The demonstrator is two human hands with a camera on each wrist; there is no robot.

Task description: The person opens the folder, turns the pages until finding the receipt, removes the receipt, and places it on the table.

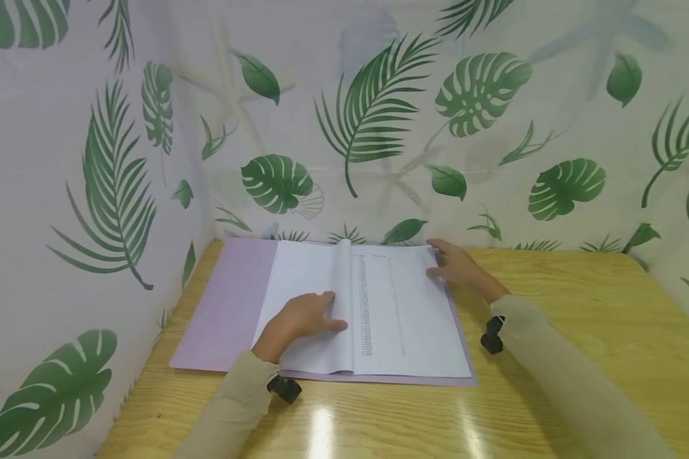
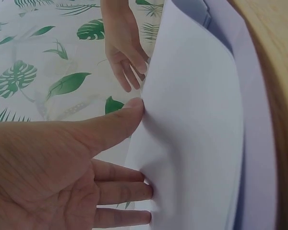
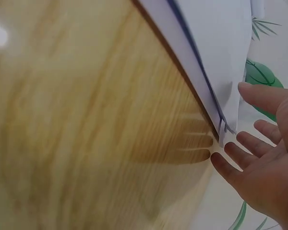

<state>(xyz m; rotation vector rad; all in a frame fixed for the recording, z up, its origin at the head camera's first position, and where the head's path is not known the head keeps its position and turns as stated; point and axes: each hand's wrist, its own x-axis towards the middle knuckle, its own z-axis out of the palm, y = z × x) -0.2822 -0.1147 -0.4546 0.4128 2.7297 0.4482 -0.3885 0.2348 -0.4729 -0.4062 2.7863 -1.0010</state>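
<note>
A purple folder (image 1: 229, 306) lies spread on the table, holding a stack of white sheets. Its right-hand page (image 1: 419, 306) carries printed columns, while the left-hand sheet (image 1: 304, 268) is blank and bulges in a curve near the middle. My left hand (image 1: 304, 315) touches that curved sheet, thumb and fingers extended; the left wrist view shows the fingertips (image 2: 146, 191) against the paper. At the upper right corner of the printed page is my right hand (image 1: 456, 261). In the right wrist view its thumb (image 3: 259, 93) reaches over the paper and its loosely spread fingers are beside the corner.
The wooden table (image 1: 580, 319) extends right of the folder and in front of it. A leaf-patterned sheet (image 1: 390, 127) covers the wall behind and at the left, close to the folder's back edge. Black wrist devices (image 1: 492, 335) are worn on both sleeves.
</note>
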